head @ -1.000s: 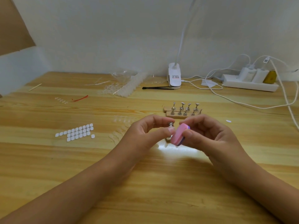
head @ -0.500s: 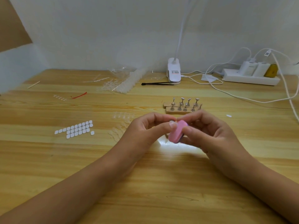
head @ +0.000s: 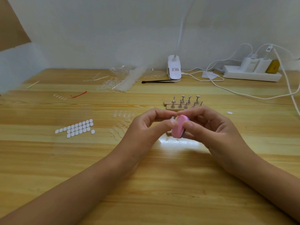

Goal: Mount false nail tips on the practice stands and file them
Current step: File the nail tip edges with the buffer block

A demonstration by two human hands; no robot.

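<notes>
My left hand [head: 142,129] pinches a small metal practice stand [head: 172,118] between thumb and forefinger; a clear nail tip [head: 173,122] shows at my thumb. My right hand [head: 212,127] grips a pink nail file block [head: 178,127] and holds it against that tip. Behind my hands, two wooden bars [head: 167,102] carry several more metal stands. Loose clear nail tips [head: 120,127] lie on the table left of my left hand.
White adhesive tabs [head: 76,128] lie in rows at the left. Clear plastic tip racks and a bag [head: 125,80] sit at the back, beside black tweezers [head: 155,81], a lamp clamp [head: 174,68] and a power strip [head: 251,75] with white cables.
The pink file has shifted slightly across the tip between frames, and both hands stayed together above the table. The camera tilted a little.
</notes>
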